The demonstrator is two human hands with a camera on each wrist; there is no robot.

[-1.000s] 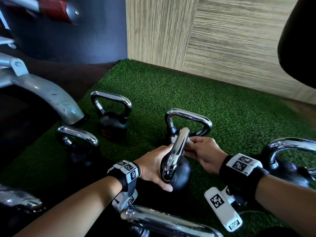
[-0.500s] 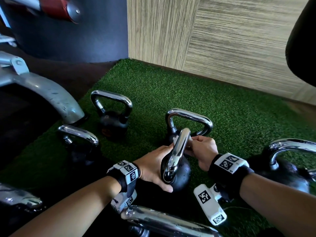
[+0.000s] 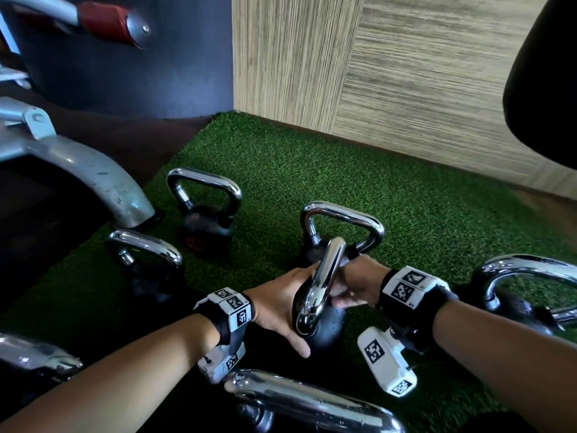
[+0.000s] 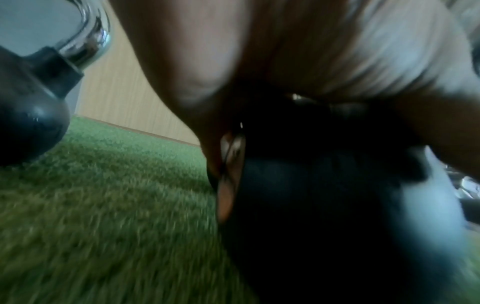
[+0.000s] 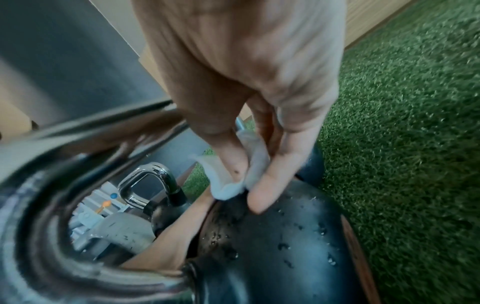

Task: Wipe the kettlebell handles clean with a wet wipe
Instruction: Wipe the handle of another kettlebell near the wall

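Note:
A black kettlebell (image 3: pixel 326 331) stands on the green turf, its chrome handle (image 3: pixel 321 282) seen edge-on. My left hand (image 3: pixel 278 310) cups the ball from the left, thumb lying along its near side. My right hand (image 3: pixel 351 290) is on the right of the handle, low down by the ball. In the right wrist view that hand (image 5: pixel 249 181) pinches a folded white wet wipe (image 5: pixel 228 185) between thumb and fingers, just above the wet black ball (image 5: pixel 280 246). The left wrist view is blurred and shows my palm (image 4: pixel 285 51) against the dark ball (image 4: pixel 311 205).
Several other chrome-handled kettlebells ring this one: two behind (image 3: pixel 343 226) (image 3: pixel 206 214), one left (image 3: pixel 146 260), one right (image 3: pixel 524 292), one handle close in front (image 3: pixel 312 404). A grey machine leg (image 3: pixel 93 179) stands at the left, a wood-panel wall (image 3: pixel 406 73) behind the turf (image 3: pixel 421 207).
My right hand has slid with the wipe from the top of the handle down its right side towards the ball. The left hand has kept its hold on the ball.

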